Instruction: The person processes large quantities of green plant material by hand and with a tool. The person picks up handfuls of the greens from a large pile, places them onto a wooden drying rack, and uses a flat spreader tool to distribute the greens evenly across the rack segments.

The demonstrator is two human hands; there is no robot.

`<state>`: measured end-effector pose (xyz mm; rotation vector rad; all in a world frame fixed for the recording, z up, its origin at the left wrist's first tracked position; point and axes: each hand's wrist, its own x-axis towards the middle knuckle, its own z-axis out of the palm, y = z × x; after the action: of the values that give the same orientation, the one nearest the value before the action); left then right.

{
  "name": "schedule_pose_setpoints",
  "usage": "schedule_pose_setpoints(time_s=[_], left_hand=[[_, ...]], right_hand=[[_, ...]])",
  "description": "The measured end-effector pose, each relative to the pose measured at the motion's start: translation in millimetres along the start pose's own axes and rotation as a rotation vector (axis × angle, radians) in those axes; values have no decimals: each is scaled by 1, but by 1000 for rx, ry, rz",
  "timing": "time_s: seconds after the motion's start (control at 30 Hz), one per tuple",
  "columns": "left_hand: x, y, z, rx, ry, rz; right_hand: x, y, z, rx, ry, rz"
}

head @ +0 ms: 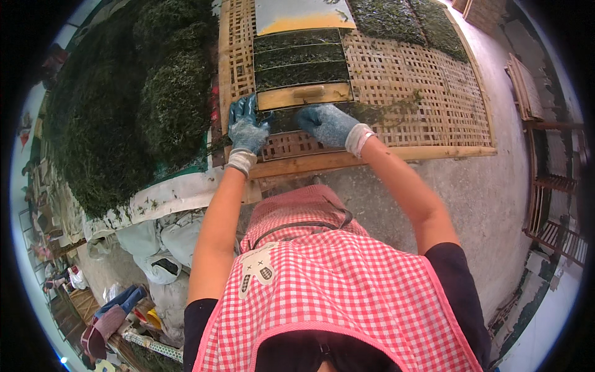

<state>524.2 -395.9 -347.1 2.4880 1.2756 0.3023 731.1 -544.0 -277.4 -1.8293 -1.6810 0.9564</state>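
Note:
A thin-walled metal frame [345, 58] lies on a woven bamboo rack [413, 88]. Dark green leafy strips [302, 58] fill its narrow compartments. Across it, between the strips and my hands, sits a wooden pressing block [274, 98] with a raised grip. My left hand [247, 125], in a blue-coated glove, rests with fingers apart at the frame's lower left corner. My right hand [327, 124], gloved alike, reaches with bent fingers into the leafy material just below the block. Its fingertips are hidden, so whether it pinches any leaves cannot be seen.
A large heap of dark green leaves [172, 88] covers the surface at left. A pale sheet [255, 16] with a yellow edge lies beyond the strips. More pressed leaves [390, 21] cover the rack's far right. White sacks [162, 246] stand below left; slatted racks [553, 186] line the right.

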Motion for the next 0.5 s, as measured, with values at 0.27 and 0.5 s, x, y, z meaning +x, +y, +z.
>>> schedule_pose_setpoints(time_s=[0.27,0.5], left_hand=[[0,-34,-28,-1404,-145,-99],[-15,-14,-58,238,-169,455]], right_hand=[[19,17,66,-562,316,-511],[40,-24,76,-355,328,-463]])
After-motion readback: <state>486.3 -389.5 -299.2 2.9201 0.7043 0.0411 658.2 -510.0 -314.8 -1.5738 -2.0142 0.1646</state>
